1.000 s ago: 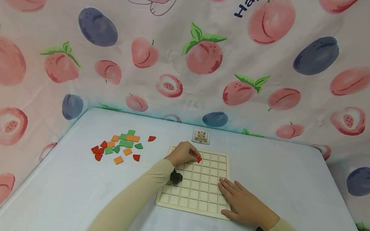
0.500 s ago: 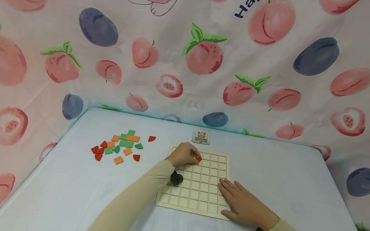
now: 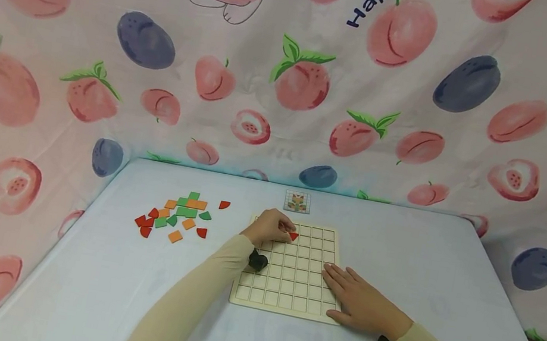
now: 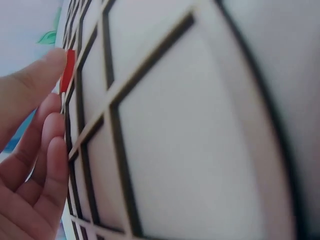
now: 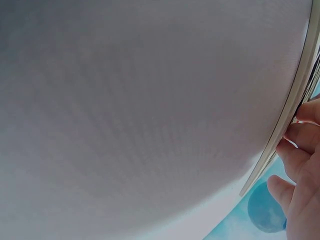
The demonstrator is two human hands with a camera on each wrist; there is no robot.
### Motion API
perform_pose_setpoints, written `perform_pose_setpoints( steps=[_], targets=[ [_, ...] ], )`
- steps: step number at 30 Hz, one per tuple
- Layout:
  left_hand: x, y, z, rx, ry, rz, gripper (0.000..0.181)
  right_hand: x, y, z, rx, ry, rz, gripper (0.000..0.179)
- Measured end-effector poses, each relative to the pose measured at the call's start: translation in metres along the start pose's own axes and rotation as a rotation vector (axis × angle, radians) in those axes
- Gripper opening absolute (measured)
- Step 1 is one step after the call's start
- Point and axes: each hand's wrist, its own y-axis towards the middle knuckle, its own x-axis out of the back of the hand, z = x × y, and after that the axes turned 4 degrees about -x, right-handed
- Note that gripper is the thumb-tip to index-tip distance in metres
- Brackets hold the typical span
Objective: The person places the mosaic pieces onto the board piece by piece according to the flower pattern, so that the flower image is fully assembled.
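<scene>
My left hand is over the upper part of a pale wooden grid board. It holds a small red wedge-shaped tile at one of the cells near the board's top. In the left wrist view the thumb touches the red tile at one end and a fingertip lies close by its other end, while the other fingers bend near the grid. The right hand lies flat with fingers spread, its fingertips on the board's right edge. From the right wrist, fingertips show against the board's side.
Left of the board lie several loose tiles: green, orange and red. A small pattern card sits behind the board. The white-covered table meets a fruit-print cloth at the back.
The left hand has shifted very slightly left, and more of the red tile shows beside its fingertips. The right hand keeps its place on the board's edge.
</scene>
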Motion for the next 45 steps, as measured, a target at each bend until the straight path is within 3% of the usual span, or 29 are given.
perform_pose_setpoints(
  steps=[8,16,23,29,38,45],
  targets=[
    [0.019,-0.009,0.005,-0.013,-0.038,0.031,0.028,-0.006,0.001,-0.002,0.000,-0.005,-0.022,0.075],
    [0.062,-0.035,0.011,-0.017,-0.079,0.072,0.034,-0.007,0.000,-0.003,0.007,-0.017,-0.040,0.075],
    [0.102,-0.058,0.025,-0.003,-0.031,-0.006,0.034,-0.003,0.000,-0.001,-0.010,0.002,0.018,0.075],
    [0.126,-0.069,0.042,0.067,0.014,-0.081,0.035,-0.003,0.000,-0.001,-0.006,0.006,0.001,0.075],
    [0.131,-0.069,0.068,0.207,-0.031,-0.139,0.041,-0.005,0.000,-0.002,-0.003,-0.002,0.007,0.075],
    [0.127,-0.061,0.082,0.250,-0.032,-0.170,0.042,-0.005,0.000,-0.003,-0.013,-0.008,0.022,0.075]
  ],
)
